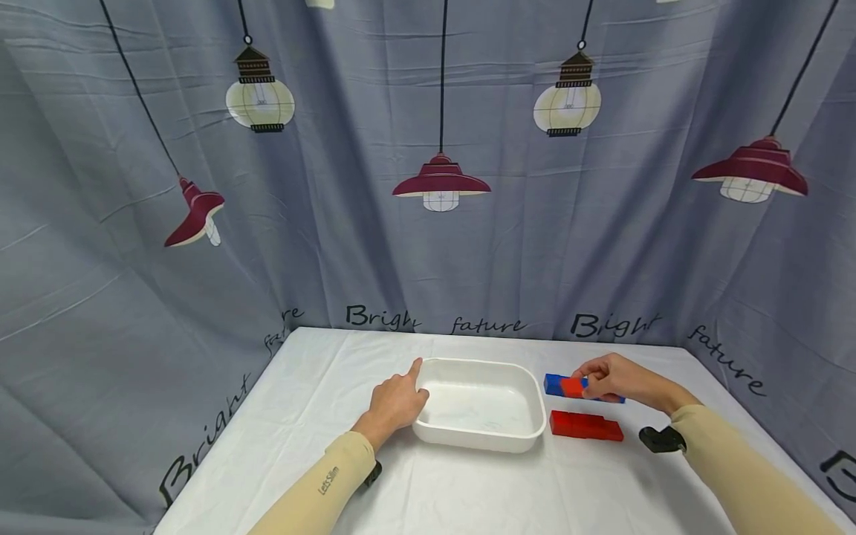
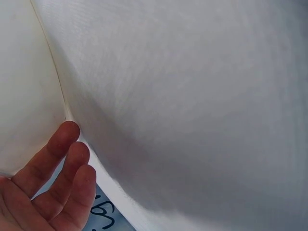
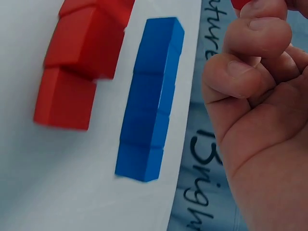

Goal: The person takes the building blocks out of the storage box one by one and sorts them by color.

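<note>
A white rectangular tray (image 1: 478,440) stands on the table. My left hand (image 1: 394,401) holds its left side, with the thumb at the rim and the index finger stretched along it. Other left fingers (image 2: 67,168) show against the tray's outer wall (image 2: 29,86) in the left wrist view. To the right of the tray, my right hand (image 1: 618,379) pinches a red block (image 1: 572,386) above a row of blue blocks (image 1: 553,384). Only a sliver of the held block shows in the right wrist view. A row of red blocks (image 1: 585,426) lies nearer me.
A white cloth covers the table (image 1: 468,490). Behind it and at both sides hangs a grey-blue curtain (image 1: 495,260) printed with lamps and lettering. Several blue blocks (image 3: 147,101) lie end to end beside the red ones (image 3: 77,62).
</note>
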`<action>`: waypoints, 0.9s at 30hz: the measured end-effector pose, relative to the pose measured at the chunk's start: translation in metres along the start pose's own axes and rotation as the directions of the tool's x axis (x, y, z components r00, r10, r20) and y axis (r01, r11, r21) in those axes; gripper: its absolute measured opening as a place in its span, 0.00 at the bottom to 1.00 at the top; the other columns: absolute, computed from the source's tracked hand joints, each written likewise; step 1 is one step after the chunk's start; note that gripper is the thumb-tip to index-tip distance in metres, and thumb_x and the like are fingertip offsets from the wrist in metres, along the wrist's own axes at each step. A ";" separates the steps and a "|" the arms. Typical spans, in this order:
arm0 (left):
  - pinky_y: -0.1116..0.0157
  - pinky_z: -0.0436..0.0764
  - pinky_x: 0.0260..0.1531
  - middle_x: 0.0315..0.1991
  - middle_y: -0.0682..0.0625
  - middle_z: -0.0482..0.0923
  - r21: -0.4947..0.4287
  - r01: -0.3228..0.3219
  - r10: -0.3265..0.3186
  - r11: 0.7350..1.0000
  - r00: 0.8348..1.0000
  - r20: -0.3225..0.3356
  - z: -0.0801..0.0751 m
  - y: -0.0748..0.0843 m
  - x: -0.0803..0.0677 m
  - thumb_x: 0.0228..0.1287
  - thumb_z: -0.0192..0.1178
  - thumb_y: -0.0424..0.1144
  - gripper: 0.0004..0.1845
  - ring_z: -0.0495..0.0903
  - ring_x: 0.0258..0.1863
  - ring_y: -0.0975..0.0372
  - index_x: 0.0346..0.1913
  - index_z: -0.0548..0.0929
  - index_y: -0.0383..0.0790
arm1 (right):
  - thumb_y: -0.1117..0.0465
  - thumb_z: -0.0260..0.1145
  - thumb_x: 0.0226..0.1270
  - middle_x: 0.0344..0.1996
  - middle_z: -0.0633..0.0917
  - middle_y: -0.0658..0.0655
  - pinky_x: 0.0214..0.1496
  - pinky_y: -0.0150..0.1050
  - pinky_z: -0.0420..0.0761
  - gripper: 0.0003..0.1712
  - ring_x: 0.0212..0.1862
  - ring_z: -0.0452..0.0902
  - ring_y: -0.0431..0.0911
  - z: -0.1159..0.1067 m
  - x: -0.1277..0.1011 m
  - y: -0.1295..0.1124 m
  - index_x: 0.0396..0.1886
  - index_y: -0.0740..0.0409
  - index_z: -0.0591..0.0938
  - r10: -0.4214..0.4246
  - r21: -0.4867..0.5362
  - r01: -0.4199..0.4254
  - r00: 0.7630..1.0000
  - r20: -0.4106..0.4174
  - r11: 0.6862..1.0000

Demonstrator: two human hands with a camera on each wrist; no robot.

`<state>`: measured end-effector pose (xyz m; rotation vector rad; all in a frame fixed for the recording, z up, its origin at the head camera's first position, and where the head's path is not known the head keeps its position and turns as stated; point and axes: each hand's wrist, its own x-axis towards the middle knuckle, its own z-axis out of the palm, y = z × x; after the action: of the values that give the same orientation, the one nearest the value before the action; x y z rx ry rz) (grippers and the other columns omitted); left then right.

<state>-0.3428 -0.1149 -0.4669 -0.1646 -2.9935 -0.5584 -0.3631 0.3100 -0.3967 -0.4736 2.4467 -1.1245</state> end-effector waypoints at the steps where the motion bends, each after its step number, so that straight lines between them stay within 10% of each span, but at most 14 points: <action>1: 0.51 0.81 0.37 0.44 0.39 0.86 0.000 0.001 -0.001 1.000 1.000 0.001 0.000 0.000 0.000 0.70 0.54 0.49 0.36 0.83 0.32 0.53 0.78 0.61 0.47 | 0.61 0.65 0.66 0.16 0.69 0.52 0.45 0.44 0.76 0.21 0.22 0.69 0.45 -0.001 -0.002 0.003 0.56 0.67 0.80 0.007 0.001 -0.007 1.000 -0.007 1.000; 27: 0.50 0.81 0.39 0.48 0.38 0.85 -0.004 0.006 -0.006 1.000 1.000 0.000 -0.002 0.003 -0.002 0.71 0.54 0.49 0.35 0.85 0.39 0.50 0.78 0.61 0.47 | 0.64 0.62 0.65 0.17 0.72 0.52 0.30 0.38 0.69 0.26 0.22 0.68 0.45 -0.011 -0.041 0.080 0.61 0.74 0.75 0.180 0.058 -0.174 0.977 -0.118 0.983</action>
<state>-0.3400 -0.1127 -0.4646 -0.1556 -2.9943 -0.5654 -0.3441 0.3847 -0.4431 -0.1713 2.5024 -1.1644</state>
